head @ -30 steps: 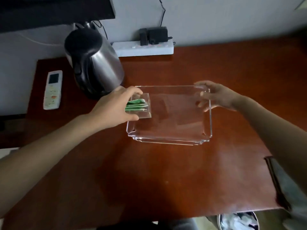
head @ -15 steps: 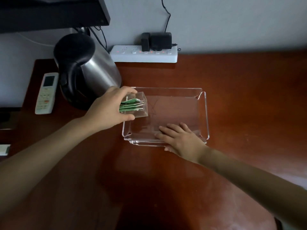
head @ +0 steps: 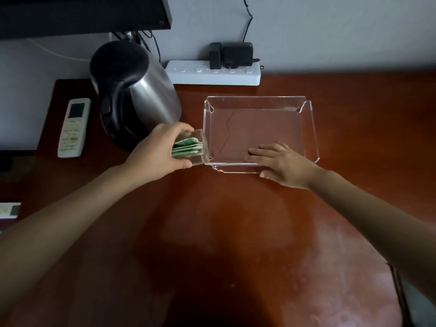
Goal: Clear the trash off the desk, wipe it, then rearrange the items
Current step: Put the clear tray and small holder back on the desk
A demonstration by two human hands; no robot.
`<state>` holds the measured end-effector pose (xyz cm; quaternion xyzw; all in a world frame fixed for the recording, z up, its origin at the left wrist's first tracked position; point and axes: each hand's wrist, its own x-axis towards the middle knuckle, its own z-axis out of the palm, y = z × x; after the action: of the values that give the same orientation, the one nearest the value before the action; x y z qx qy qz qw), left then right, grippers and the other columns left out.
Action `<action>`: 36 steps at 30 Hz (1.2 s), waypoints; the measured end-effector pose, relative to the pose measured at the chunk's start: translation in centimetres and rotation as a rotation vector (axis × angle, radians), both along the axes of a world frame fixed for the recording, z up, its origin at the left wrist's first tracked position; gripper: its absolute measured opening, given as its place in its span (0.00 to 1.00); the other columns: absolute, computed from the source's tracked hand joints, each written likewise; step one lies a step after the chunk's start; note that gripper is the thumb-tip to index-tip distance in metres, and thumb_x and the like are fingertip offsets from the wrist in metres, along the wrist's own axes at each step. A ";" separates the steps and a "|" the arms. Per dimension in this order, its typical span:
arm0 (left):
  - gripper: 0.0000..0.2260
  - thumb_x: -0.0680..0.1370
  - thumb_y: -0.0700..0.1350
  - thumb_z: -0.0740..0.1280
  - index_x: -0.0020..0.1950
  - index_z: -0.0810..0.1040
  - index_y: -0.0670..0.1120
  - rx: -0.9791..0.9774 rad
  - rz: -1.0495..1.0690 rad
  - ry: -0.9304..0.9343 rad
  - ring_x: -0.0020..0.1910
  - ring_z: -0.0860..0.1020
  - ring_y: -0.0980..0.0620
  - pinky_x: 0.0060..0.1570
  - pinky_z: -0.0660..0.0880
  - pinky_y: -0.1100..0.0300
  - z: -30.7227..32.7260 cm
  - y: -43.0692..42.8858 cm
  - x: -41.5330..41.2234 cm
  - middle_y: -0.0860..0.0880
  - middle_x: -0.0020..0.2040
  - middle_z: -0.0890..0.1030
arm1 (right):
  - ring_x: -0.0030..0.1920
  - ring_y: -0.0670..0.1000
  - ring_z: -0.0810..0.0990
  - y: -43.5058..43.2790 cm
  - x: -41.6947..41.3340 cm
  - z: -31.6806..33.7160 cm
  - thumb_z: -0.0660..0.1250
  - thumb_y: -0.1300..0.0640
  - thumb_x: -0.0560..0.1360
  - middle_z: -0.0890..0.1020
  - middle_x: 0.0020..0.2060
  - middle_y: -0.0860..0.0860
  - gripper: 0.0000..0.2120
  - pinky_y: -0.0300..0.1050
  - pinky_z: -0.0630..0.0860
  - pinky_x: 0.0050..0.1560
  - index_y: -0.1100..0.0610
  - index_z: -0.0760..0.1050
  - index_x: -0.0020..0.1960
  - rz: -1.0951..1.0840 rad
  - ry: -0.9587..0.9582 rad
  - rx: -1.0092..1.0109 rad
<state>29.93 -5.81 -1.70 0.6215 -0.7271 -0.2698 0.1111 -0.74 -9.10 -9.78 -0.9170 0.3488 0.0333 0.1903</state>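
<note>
A clear acrylic tray (head: 309, 119) lies on the reddish wooden desk (head: 236, 232), right of the kettle. My left hand (head: 158, 149) grips a small clear box (head: 200, 147) holding several green sachets (head: 186, 147); the box sits just outside the tray's near left corner. My right hand (head: 280, 164) rests on the tray's near edge, its straight fingers lying flat on the tray floor and its thumb outside the front wall.
A steel and black kettle (head: 136, 90) stands at the back left, close behind my left hand. A white remote (head: 74, 127) lies left of it. A white power strip (head: 212, 73) with black adapters lines the wall. A dark screen edge (head: 82, 13) hangs overhead.
My right hand went from the tray's far right rim to its near edge. The small box came out of the tray's left side to just outside its corner. The tray shifted right.
</note>
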 end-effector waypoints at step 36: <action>0.31 0.68 0.46 0.76 0.67 0.69 0.45 -0.132 0.059 0.041 0.60 0.72 0.50 0.58 0.70 0.58 -6.3 5.0 5.8 0.48 0.63 0.71 | 0.52 0.59 0.76 4.3 6.0 -0.1 0.71 0.67 0.68 0.80 0.52 0.56 0.20 0.47 0.68 0.53 0.59 0.78 0.59 -0.227 -0.244 0.018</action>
<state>35.75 -0.83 -7.99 0.6283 -0.7222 -0.2306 0.1748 5.23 -4.81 -9.86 -0.8672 0.4243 -0.0969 0.2421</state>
